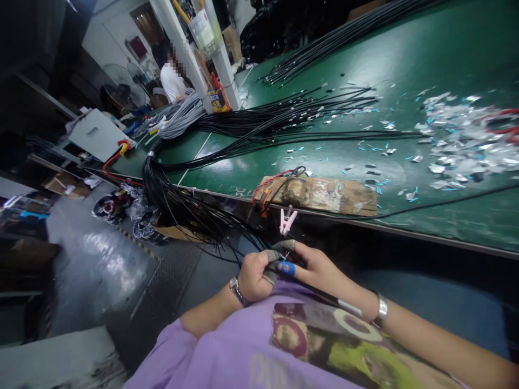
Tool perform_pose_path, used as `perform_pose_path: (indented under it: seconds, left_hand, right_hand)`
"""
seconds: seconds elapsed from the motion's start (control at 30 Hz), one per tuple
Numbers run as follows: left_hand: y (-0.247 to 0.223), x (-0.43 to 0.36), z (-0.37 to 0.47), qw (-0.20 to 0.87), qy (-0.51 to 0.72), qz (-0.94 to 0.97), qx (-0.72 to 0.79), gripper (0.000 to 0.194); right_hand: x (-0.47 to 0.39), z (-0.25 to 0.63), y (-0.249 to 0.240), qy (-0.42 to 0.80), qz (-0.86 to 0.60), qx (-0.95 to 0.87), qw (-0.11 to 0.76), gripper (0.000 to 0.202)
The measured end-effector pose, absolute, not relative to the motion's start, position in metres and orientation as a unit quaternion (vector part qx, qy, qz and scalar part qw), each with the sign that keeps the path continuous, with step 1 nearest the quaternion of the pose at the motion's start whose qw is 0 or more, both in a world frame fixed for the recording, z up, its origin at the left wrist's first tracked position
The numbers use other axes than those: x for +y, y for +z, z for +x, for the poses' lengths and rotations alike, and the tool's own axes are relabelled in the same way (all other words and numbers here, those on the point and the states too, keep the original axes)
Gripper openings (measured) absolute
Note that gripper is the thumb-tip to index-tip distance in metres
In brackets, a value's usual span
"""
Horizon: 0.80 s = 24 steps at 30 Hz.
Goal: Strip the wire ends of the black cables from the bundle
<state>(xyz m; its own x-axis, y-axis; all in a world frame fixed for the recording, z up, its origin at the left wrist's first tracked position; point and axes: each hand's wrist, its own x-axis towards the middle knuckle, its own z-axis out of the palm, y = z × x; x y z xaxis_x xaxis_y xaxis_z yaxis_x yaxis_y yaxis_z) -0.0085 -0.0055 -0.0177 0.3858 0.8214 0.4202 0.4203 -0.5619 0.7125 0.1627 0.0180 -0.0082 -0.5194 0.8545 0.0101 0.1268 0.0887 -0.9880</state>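
My left hand (255,276) is closed in a pinch on a black cable (324,296) just in front of my purple shirt. My right hand (310,266) grips the same cable close beside it, with thumb and fingers around thin wires (286,256) at its stripped end. Blue and grey coverings wrap several fingertips. From there the cable runs under my right wrist, where a white sleeve or label (349,308) shows. A pink clip (287,221) hangs at the table edge just above my hands.
On the green table (324,156) lie a worn wooden block (336,195), bundles of black cable (251,125) and a heap of foil scraps (466,138). Many black cables (174,200) droop over the edge at left. A person (173,81) sits in the background.
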Motion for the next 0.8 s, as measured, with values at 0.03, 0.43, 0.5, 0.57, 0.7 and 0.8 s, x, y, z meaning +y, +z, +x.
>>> perform_pose_path:
  seconds: [0.03, 0.43, 0.5, 0.57, 0.7, 0.8]
  left_hand:
    - [-0.018, -0.005, -0.009, 0.264, 0.390, 0.792, 0.389, 0.017]
    - [-0.026, -0.004, -0.013, 0.593, 0.340, 0.553, 0.478, 0.046]
    - [-0.033, -0.001, -0.016, 0.639, 0.354, 0.490, 0.475, 0.050]
    - [-0.041, 0.002, -0.019, 0.661, 0.374, 0.449, 0.471, 0.051]
    - [-0.051, 0.003, -0.023, 0.668, 0.379, 0.431, 0.473, 0.052]
    - [-0.049, 0.001, -0.022, 0.667, 0.386, 0.431, 0.469, 0.053]
  right_hand:
    - [0.018, 0.163, -0.008, 0.560, -0.369, -0.667, 0.323, 0.039]
    - [0.018, 0.161, -0.005, 0.522, -0.385, -0.694, 0.313, 0.034]
    - [0.018, 0.159, -0.006, 0.488, -0.413, -0.705, 0.307, 0.030]
    - [0.019, 0.158, -0.005, 0.458, -0.427, -0.721, 0.297, 0.024]
    - [0.019, 0.155, -0.002, 0.424, -0.432, -0.749, 0.271, 0.013]
    - [0.019, 0.155, 0.001, 0.409, -0.430, -0.763, 0.254, 0.011]
